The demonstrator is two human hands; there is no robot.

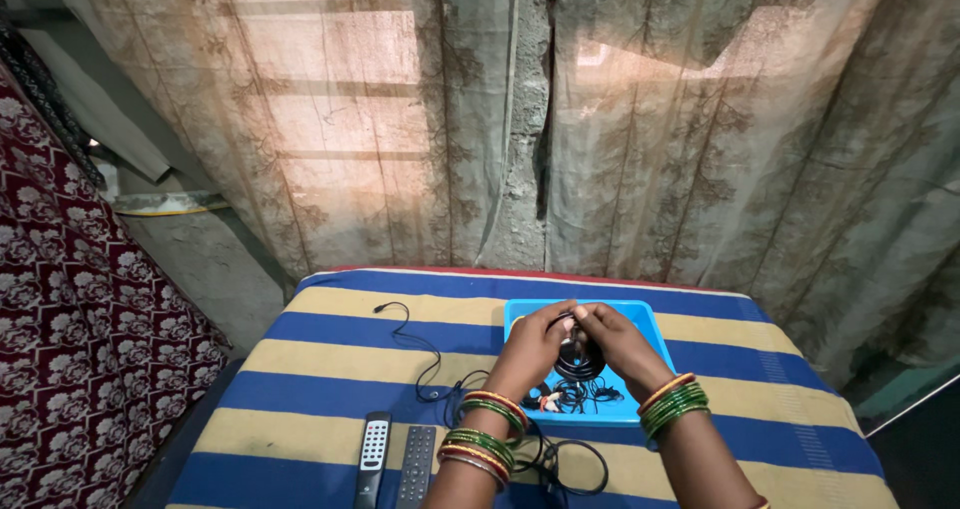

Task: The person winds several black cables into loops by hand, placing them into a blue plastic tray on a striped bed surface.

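Over the blue tray (648, 321) on the striped cloth (330, 354), both hands close together, left hand (532, 346) and right hand (618, 341) curled inward and pinching a small coil of black cable (578, 360) between the fingertips, held just above the tray's floor. Below the coil, more black cable and small connectors (580, 397) lying tangled in the tray; likely to snag on the coil's hanging end and pull the loops apart. Off to the left, a loose black wire (420, 354) trailing across the cloth toward the left wrist bangles (484, 437), and a further loop (578, 466) lying near the forearms: easily caught by the bangles or dragged along by a shifting arm. Near the cloth's front edge, two remote controls (395, 464) side by side, close enough to that wire to be nudged off by a tug.
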